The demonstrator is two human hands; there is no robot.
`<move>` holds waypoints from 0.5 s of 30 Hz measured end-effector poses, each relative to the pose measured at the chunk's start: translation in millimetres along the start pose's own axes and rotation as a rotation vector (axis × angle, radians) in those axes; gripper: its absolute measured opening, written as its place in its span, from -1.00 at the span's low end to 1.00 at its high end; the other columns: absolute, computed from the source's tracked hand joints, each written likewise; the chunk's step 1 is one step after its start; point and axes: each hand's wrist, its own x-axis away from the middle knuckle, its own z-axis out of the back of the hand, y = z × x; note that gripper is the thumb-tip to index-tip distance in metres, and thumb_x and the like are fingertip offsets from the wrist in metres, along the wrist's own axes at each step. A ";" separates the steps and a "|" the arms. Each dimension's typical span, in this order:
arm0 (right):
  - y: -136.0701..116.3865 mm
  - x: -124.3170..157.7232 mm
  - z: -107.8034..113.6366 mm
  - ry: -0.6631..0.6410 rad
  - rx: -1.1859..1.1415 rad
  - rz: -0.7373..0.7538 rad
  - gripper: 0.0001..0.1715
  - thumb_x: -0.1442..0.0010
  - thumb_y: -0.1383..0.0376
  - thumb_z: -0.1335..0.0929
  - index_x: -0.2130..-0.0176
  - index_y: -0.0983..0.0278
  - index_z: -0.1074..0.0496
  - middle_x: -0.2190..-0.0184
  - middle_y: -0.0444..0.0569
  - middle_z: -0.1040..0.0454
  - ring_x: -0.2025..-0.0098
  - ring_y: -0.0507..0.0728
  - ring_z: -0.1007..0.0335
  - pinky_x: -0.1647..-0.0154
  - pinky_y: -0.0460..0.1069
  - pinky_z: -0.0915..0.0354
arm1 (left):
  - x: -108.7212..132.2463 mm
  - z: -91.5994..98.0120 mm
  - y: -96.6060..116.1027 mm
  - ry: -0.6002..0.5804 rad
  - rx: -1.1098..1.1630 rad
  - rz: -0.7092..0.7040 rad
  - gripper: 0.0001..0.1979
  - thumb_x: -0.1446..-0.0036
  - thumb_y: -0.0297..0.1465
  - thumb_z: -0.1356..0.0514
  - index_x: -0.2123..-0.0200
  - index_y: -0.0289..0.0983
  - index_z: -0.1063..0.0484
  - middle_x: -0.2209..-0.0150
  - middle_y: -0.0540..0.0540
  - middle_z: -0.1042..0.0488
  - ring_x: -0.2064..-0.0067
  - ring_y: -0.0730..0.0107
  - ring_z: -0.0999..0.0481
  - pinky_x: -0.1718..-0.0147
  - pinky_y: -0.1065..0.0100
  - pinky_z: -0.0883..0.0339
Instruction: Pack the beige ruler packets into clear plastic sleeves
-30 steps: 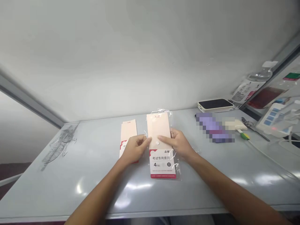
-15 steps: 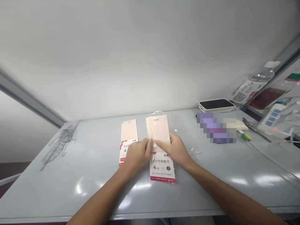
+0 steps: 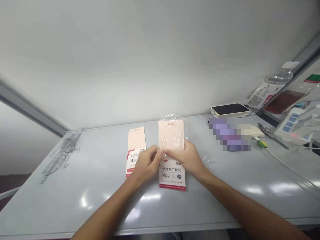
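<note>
A pink and white ruler-set packet in a clear plastic sleeve (image 3: 172, 140) lies lengthwise on the grey table (image 3: 75, 186) in front of me. My left hand (image 3: 146, 164) pinches its left edge near the middle, fingers closed. My right hand (image 3: 187, 156) grips the packet from the right, thumb and forefinger meeting the left hand's fingertips over the sleeve. A second, similar packet (image 3: 136, 150) lies flat just left of my left hand, untouched.
A phone (image 3: 230, 110) lies face up at the back right. A tilted water bottle (image 3: 270, 88), scissors (image 3: 271, 135), a green-tipped white item (image 3: 260, 142), a power strip (image 3: 292, 125) and cables crowd the right side. A small plastic scrap (image 3: 208, 160) lies beside my right wrist.
Both hands have drawn together at the packet's middle, fingertips now pinching at one spot. The packet shifted slightly right and its sleeve top lifted a little.
</note>
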 end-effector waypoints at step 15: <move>-3.2 5.0 -0.3 -0.147 -0.109 0.039 -0.62 0.06 0.14 -0.40 0.27 0.30 -0.34 0.34 0.00 -0.48 0.36 0.15 -0.43 0.41 0.01 -0.33 | -8.4 1.1 -13.4 -0.272 0.447 0.097 -0.63 -0.06 -0.13 -0.07 0.53 -0.34 -0.29 0.58 0.02 -0.32 0.55 0.54 -0.30 0.55 0.47 -0.13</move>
